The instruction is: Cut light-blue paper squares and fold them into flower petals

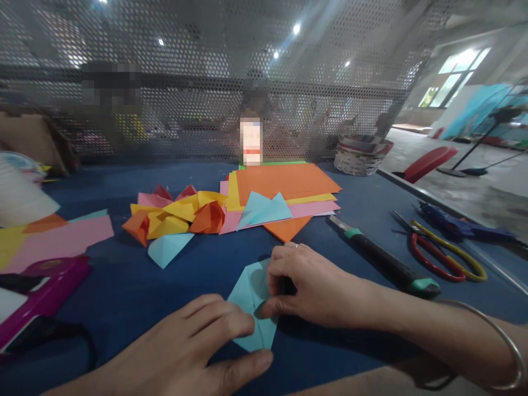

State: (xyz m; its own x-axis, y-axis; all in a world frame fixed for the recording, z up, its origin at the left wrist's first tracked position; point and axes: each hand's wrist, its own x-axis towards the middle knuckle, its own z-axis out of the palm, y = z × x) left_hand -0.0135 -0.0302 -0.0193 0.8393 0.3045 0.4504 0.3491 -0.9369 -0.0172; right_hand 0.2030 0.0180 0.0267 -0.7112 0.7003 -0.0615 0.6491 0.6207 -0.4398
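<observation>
A folded sheet of light blue paper (243, 294) lies on the dark blue table in front of me. My left hand (206, 333) rests over its lower left side, thumb spread away from the fingers, which lie on the paper. At the paper's right side, the curled fingers and thumb of my right hand (303, 283) pinch it; the fingertips are partly hidden. Just beyond the hands sits another folded light blue piece (264, 210), on a stack of coloured paper (289, 184). An orange corner (286, 226) sticks out from under the stack.
Folded yellow, orange and pink paper pieces (173, 214) are heaped left of the stack. To the right lie a utility knife (383, 258), red-and-yellow-handled scissors (439, 250) and a dark blue tool (457, 223). A purple object (61, 275) is at left. A basket (361, 157) stands by the perforated screen.
</observation>
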